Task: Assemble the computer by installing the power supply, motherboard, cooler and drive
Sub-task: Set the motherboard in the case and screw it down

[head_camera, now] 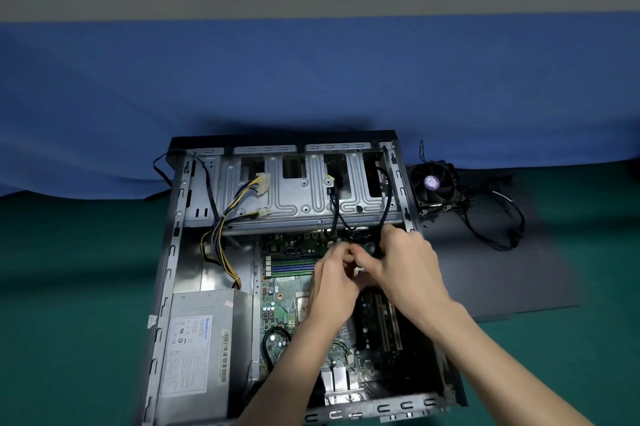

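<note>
Computer case (173, 252): laid flat and open on the green tabletop (69, 287), side off.

Inside the case, near left: power supply (197, 349), seated with label up, so counted as done. Inside the case, centre and right: motherboard (277, 308), lying in place; screwed down or not, cannot tell. CPU socket (304, 304) bare beside the left wrist, so no cooler fitted yet.

Inside the case, far end: drive cage (294, 193), apparently empty, with white power plugs (264, 183) resting loose on it, unconnected. No drive seen anywhere.

Over the far edge of the motherboard, inside the case: both hands close together.
- Right hand (405, 263): fingers curled round the end of a black cable (390, 200) dropping from the cage.
- Left hand (334, 287): fingers bent toward the same spot; gripping something or only steadying, cannot tell.

Probably plugging in a front-panel lead.

Just outside the case, off its far right corner: cooler (434, 186), fan up, resting on a dark side panel (519, 280).

Left to do, by this reading: wiring, cooler, drive.
</note>
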Demonstrator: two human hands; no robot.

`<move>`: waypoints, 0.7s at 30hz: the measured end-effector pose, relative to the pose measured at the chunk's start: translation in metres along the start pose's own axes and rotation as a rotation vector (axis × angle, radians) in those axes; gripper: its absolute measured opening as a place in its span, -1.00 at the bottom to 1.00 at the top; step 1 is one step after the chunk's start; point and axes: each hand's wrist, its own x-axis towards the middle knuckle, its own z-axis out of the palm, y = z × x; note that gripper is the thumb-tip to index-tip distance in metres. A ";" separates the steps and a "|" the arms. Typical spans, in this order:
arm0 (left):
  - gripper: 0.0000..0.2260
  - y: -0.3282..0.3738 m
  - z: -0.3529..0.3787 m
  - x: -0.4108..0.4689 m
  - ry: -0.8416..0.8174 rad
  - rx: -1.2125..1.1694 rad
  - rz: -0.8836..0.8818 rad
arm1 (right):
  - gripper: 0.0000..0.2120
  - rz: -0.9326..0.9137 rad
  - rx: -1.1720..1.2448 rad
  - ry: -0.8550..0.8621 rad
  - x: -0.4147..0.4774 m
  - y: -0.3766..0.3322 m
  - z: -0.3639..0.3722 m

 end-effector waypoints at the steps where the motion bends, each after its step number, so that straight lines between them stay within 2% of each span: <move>1: -0.78 0.001 0.000 -0.001 0.024 -0.023 -0.024 | -0.48 0.039 -0.046 0.012 0.001 -0.001 0.000; 3: -0.80 0.001 0.000 -0.001 0.057 -0.035 -0.018 | -0.47 0.057 -0.102 0.036 0.002 -0.002 -0.001; 7: -0.71 -0.001 -0.002 -0.002 0.043 -0.060 -0.012 | -0.69 -0.061 0.005 -0.006 -0.003 0.000 0.001; 12: -0.64 -0.002 -0.002 -0.001 0.084 -0.030 -0.025 | -0.55 0.000 -0.017 -0.011 0.006 -0.010 0.001; 16: -0.64 0.000 -0.001 -0.002 0.040 -0.010 -0.016 | -0.50 0.054 -0.007 -0.010 0.006 -0.004 0.001; 19: -0.83 0.003 0.003 -0.005 0.036 -0.011 -0.009 | -0.49 0.101 -0.037 -0.014 0.004 0.000 0.000; 21: -0.85 0.003 0.004 -0.003 0.065 -0.008 0.018 | -0.50 0.083 -0.051 0.019 0.001 0.000 -0.001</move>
